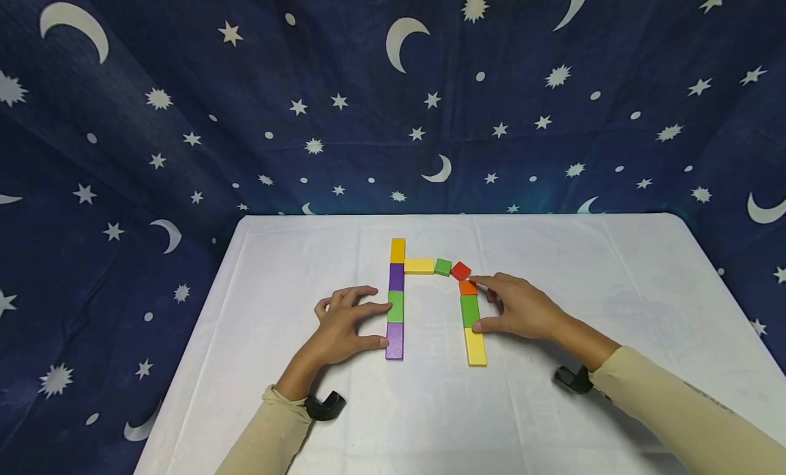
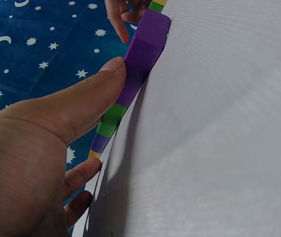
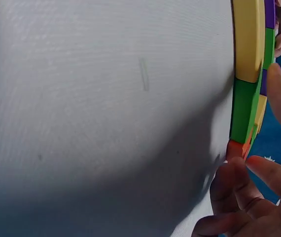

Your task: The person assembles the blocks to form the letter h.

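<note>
Colored wooden blocks form a shape like a lowercase h on the table. Its left column runs from a yellow-orange block (image 1: 398, 250) through a purple block (image 1: 396, 277) and a green block (image 1: 396, 307) to a lower purple block (image 1: 395, 341). My left hand (image 1: 339, 328) touches this column's left side with forefinger and thumb. A pale yellow block (image 1: 419, 266), a small green block (image 1: 443, 267) and a tilted red block (image 1: 461, 270) bridge rightward. Below them stand an orange block (image 1: 468, 288), a green block (image 1: 469, 311) and a yellow block (image 1: 475, 347). My right hand (image 1: 520, 307) touches their right side, forefinger by the orange block.
A white cloth covers the table (image 1: 295, 250). Behind and beside it hangs a dark blue curtain (image 1: 344, 65) with moons and stars. Black straps (image 1: 326, 407) sit at both wrists, below beige sleeves (image 1: 681, 407).
</note>
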`<action>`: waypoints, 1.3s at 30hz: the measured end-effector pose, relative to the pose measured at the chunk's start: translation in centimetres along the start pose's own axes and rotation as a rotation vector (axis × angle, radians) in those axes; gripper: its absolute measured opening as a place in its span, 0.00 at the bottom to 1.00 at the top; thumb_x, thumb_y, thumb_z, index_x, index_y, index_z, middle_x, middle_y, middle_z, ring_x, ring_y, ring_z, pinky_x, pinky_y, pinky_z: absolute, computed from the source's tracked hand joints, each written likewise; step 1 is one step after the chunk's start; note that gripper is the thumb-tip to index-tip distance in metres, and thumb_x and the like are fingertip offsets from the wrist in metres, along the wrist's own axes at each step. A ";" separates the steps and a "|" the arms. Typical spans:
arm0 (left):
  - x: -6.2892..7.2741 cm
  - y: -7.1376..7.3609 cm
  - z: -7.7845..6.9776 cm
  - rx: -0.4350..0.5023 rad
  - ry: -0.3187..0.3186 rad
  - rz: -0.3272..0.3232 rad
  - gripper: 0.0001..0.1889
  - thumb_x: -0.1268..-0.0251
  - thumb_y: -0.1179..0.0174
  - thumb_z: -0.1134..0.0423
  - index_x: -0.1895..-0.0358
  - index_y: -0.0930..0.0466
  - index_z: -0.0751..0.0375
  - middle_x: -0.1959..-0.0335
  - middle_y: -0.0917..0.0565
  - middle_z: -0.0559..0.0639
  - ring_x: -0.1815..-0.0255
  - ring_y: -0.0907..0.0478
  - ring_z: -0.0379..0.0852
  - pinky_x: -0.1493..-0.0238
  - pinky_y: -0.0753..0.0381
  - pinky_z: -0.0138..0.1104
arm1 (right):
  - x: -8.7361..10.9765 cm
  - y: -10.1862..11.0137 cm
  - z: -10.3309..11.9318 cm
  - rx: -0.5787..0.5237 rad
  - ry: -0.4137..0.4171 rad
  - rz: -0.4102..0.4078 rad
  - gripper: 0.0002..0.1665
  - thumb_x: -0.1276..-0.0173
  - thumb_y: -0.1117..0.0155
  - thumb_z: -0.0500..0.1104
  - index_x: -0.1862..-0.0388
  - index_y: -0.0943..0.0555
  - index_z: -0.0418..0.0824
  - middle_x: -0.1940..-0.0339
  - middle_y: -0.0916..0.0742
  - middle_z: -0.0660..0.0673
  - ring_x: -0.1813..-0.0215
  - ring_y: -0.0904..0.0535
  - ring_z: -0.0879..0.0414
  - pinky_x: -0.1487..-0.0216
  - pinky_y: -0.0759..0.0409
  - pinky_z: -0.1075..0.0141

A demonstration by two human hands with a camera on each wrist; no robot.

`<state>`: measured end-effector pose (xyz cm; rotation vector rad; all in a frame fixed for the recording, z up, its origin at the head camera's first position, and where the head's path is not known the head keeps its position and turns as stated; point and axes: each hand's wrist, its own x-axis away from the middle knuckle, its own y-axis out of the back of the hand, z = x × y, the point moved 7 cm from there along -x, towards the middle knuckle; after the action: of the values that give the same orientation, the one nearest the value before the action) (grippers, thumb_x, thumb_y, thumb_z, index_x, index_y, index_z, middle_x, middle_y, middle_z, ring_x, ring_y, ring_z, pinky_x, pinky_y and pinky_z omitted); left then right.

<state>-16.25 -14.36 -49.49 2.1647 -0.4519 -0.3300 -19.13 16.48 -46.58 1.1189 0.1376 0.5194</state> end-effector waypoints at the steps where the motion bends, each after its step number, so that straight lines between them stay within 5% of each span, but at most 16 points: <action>1: 0.0 0.0 0.0 0.000 -0.001 -0.001 0.33 0.49 0.25 0.37 0.35 0.19 0.33 0.28 0.29 0.46 0.27 0.39 0.54 0.37 0.58 0.66 | -0.1 -0.1 -0.1 0.013 -0.002 0.007 0.54 0.50 0.19 0.67 0.27 0.25 0.45 0.63 0.21 0.51 0.64 0.29 0.59 0.66 0.30 0.66; 22: -0.2 0.0 0.0 -0.012 0.003 0.004 0.33 0.48 0.26 0.36 0.35 0.19 0.32 0.28 0.29 0.45 0.27 0.39 0.53 0.37 0.57 0.65 | 0.5 0.0 0.5 0.049 0.002 -0.022 0.53 0.52 0.17 0.65 0.29 0.24 0.48 0.65 0.21 0.53 0.66 0.30 0.60 0.69 0.32 0.67; 39: 0.0 -0.1 0.2 -0.007 0.004 -0.001 0.33 0.49 0.25 0.37 0.35 0.19 0.32 0.28 0.29 0.46 0.27 0.39 0.54 0.37 0.57 0.65 | 1.8 -0.8 2.1 0.069 0.095 0.006 0.38 0.51 0.17 0.62 0.39 0.14 0.55 0.69 0.21 0.58 0.69 0.30 0.65 0.70 0.30 0.71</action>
<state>-16.28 -14.44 -49.65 2.1589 -0.4466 -0.3278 -16.54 15.37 -46.09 1.1623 0.2363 0.5776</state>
